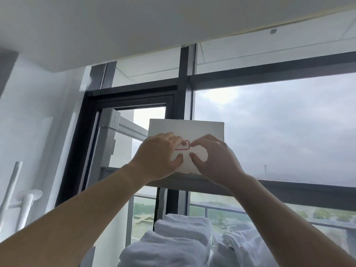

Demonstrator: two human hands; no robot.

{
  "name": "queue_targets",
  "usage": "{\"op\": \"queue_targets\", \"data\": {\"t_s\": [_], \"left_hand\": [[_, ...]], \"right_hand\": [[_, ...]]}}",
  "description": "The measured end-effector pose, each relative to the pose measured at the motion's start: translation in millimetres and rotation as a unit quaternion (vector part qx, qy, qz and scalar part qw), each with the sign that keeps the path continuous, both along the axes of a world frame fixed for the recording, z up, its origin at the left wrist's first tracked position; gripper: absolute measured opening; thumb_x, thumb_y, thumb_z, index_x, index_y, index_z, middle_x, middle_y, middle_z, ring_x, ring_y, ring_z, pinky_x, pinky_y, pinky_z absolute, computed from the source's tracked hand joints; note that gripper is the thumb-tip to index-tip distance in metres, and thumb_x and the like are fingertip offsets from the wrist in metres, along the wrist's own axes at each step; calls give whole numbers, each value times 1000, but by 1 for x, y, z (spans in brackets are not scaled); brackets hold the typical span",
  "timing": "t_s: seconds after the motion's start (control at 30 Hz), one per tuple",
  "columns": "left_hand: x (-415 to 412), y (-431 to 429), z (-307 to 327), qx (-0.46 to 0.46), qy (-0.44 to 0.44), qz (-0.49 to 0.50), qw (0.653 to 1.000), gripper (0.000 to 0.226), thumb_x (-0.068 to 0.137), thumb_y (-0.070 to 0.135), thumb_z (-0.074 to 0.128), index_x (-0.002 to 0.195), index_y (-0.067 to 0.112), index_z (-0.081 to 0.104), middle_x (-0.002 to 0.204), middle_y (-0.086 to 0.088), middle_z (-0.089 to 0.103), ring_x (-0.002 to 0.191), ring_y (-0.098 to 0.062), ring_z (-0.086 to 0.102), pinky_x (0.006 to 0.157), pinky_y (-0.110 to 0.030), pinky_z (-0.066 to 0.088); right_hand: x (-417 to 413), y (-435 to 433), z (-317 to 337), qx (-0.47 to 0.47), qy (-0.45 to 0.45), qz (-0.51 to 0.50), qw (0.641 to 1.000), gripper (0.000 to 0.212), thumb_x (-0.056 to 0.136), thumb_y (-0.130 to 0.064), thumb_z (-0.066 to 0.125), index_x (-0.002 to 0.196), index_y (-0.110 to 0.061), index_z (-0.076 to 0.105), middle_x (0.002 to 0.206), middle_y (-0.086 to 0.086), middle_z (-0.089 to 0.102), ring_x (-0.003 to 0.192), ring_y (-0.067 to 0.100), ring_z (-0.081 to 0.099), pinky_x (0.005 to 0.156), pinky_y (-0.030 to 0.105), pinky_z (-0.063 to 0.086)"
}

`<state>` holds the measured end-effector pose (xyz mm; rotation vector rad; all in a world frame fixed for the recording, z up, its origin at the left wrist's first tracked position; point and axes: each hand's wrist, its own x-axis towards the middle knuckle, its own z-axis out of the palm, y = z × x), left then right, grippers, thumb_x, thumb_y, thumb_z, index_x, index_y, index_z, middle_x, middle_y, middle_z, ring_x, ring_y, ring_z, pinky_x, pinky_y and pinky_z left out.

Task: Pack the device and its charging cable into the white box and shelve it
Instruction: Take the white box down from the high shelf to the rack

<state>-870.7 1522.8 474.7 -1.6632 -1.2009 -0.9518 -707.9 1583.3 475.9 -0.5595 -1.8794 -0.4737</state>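
The white box (194, 128) stands closed and upright on a high white shelf (179, 181) in front of the window, with a small red outline mark on its near face. My left hand (159, 155) presses flat against the box's left front, fingers spread. My right hand (213, 157) presses on the right front, thumb and fingertips touching the face. Both arms reach up from below. The device and its charging cable are not visible.
White shelf posts (108, 135) and a rail rise to the left of the box. Folded white towels (181, 237) are stacked on a lower level beneath my arms. Dark window frames (183, 78) stand behind, and white pipes (11, 191) run along the left wall.
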Motion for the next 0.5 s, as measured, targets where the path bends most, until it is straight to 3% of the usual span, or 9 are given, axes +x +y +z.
{"op": "queue_targets", "data": {"t_s": [0.2, 0.4, 0.5], "left_hand": [[-7, 17, 21, 31, 51, 51, 997, 34, 85, 39, 54, 117, 26, 56, 116, 3, 61, 101, -17, 57, 87, -33, 46], [-6, 33, 54, 17, 24, 99, 995, 46, 83, 49, 54, 121, 24, 50, 140, -3, 37, 132, -22, 29, 100, -48, 36], [-9, 37, 64, -31, -4, 111, 993, 51, 82, 51, 56, 124, 25, 43, 137, -4, 41, 127, -25, 34, 97, -48, 36]], "right_hand": [[-8, 12, 21, 53, 2, -57, 997, 25, 85, -36, 58, 108, -27, 61, 117, -7, 55, 107, 14, 50, 78, 25, 41], [-17, 22, 37, 57, 3, -69, 996, 28, 84, -31, 61, 111, -23, 60, 124, -3, 49, 116, 18, 44, 85, 28, 40], [-18, 25, 44, 48, -7, -98, 994, 34, 84, -32, 60, 117, -23, 56, 134, 1, 44, 126, 20, 37, 96, 36, 39]]}}
